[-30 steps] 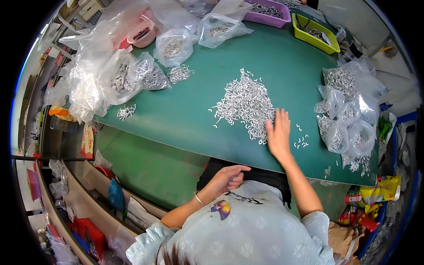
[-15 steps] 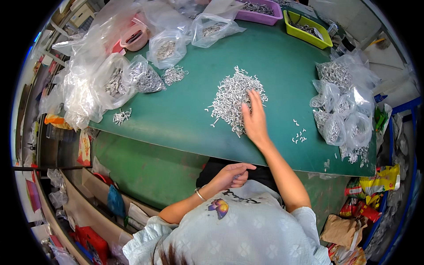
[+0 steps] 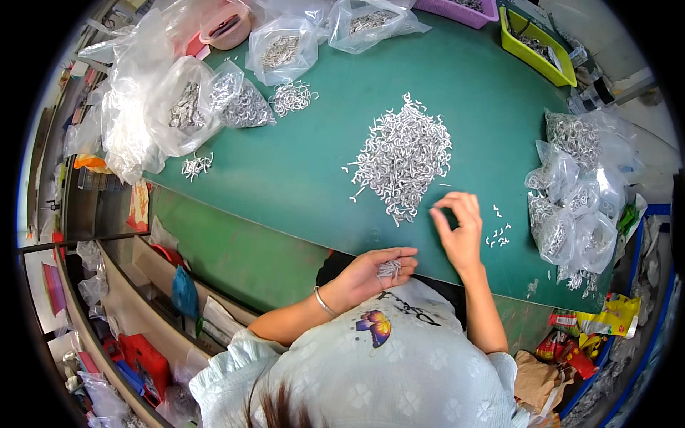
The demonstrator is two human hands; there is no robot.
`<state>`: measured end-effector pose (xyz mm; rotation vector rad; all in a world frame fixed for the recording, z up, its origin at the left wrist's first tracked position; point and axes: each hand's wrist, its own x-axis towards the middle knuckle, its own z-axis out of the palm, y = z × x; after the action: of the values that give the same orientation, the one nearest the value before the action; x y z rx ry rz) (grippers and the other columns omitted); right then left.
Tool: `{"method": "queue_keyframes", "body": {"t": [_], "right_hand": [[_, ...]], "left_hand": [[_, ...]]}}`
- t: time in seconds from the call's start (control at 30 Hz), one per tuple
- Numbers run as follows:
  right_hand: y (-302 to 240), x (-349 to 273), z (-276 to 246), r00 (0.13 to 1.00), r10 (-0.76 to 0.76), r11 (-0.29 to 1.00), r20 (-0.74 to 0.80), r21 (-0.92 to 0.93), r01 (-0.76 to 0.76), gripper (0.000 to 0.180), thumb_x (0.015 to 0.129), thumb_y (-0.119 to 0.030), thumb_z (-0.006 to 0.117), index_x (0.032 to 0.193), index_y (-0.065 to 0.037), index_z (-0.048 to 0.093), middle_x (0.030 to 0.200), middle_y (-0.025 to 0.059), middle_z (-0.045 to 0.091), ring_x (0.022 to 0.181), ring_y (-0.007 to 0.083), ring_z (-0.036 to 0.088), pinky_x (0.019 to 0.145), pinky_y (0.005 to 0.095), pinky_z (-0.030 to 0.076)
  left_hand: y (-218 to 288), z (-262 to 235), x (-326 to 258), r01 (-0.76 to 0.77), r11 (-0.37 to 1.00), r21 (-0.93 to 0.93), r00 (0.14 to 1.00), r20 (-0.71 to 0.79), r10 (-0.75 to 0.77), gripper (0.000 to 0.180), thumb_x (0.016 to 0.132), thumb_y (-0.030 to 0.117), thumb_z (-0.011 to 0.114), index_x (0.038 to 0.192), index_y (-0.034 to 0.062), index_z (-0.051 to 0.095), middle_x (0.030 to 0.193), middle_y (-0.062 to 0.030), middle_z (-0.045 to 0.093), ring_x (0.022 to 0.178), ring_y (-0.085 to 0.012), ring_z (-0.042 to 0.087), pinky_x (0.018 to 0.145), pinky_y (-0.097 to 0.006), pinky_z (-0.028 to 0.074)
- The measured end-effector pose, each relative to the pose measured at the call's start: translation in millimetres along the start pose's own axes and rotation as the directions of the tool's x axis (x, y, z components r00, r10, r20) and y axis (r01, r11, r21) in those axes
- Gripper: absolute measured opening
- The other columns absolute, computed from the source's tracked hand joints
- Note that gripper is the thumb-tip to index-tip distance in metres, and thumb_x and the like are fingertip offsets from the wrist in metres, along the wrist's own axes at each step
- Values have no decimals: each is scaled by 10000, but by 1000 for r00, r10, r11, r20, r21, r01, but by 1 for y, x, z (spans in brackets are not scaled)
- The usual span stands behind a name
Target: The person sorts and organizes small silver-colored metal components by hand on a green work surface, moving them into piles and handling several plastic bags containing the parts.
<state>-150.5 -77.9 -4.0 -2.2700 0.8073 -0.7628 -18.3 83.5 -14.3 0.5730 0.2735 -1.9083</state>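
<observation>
Since half a second ago the right hand (image 3: pixel 458 232) has lifted off the heap and drawn back toward the person, and it now hovers just beside the heap's near edge with thumb and forefinger pinched together; whether a clip sits between those fingers is too small to tell. Spread widest is the green desk (image 3: pixel 300 171), and on it the large heap of small white metal clips (image 3: pixel 404 157) lies near the middle, slightly toward the right. Clear plastic bags of the same clips (image 3: pixel 182 107) crowd the desk's left and far edge, and another cluster of filled bags (image 3: pixel 574 200) sits at the right edge. A yellow-green tray (image 3: pixel 536 44) stands at the far right corner, with a purple tray (image 3: pixel 467 8) beside it at the top rim. The left hand (image 3: pixel 371 274) is held palm up near the person's chest, below the desk's near edge, its fingers loosely curled around a small bunch of clips (image 3: pixel 389 269) resting in the palm. A few loose clips (image 3: pixel 498 235) lie scattered on the desk just right of the right hand.
</observation>
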Motion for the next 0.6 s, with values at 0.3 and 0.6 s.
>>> {"method": "queue_keyframes", "body": {"t": [0.3,0.6], "right_hand": [[-12,-6,8,998,-11,1000,60,-24,13,153,745,-58,736,840,-47,617,820,46,587,743,199,534,682,317,390],[-32,-24,-19,771,487,393,411,685,-613,130,876,7,630,1003,26,649,849,32,653,739,54,544,655,190,414]], "left_hand": [[-3,2,-3,87,993,80,996,-26,-85,308,998,251,488,1125,-10,592,967,-79,615,834,-145,580,753,-290,491],[7,15,6,-71,991,-115,989,124,85,486,1010,226,414,1367,-100,358,1402,-192,429,1323,-298,404,1132,-395,319]]}}
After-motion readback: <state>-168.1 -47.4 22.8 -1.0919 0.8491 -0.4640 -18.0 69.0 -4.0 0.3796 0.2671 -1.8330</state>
